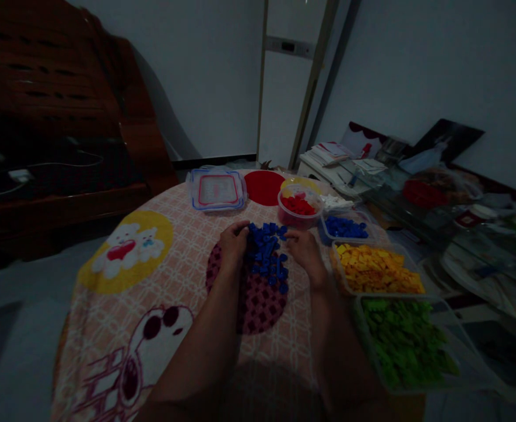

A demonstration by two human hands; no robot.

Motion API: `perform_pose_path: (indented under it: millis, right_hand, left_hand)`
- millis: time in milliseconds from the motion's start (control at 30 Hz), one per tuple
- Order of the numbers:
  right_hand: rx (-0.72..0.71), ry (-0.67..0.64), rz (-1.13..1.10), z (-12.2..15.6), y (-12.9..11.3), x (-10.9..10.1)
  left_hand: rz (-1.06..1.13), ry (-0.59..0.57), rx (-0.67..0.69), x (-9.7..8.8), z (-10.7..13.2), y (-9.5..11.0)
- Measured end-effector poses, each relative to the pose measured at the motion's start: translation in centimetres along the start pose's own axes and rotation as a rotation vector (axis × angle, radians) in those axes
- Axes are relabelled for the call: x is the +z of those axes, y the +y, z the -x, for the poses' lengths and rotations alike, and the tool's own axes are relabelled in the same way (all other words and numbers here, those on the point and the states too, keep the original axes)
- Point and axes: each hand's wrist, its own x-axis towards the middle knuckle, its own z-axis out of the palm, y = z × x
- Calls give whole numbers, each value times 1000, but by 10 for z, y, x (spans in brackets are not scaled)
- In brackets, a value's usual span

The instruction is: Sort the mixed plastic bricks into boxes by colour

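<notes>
A loose pile of small blue plastic pieces (pixel 264 252) lies on the patterned tablecloth in front of me. My left hand (pixel 234 246) is at the pile's left edge, its fingers curled together; what they hold, if anything, I cannot make out. Across the pile, my right hand (pixel 304 251) has thumb and fingertips pinched at a small blue piece near the pile's upper right. Dim light blurs the shapes of single pieces.
Along the right stand a round tub of red pieces (pixel 299 205) and boxes of blue pieces (pixel 345 227), yellow pieces (pixel 376 268) and green pieces (pixel 405 340). A clear lid (pixel 217 190) lies at the back left. A cluttered glass table (pixel 383 196) adjoins the right side.
</notes>
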Motion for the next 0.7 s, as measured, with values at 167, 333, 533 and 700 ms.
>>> perform_pose_path:
  millis: [167,333,533,700]
  right_hand:
    - [196,1,-356,-1,1,-8]
    - [209,185,-571,0,-9,-27]
    - [146,789,-662,-3,-7,-52]
    - [91,946,-720,-5,6,-60]
  left_hand:
    - [7,16,5,1,0,-1]
    - [41,5,28,-1,-1,-4]
    - [54,4,12,0,0,-3]
    - [31,-2,19,0,3,2]
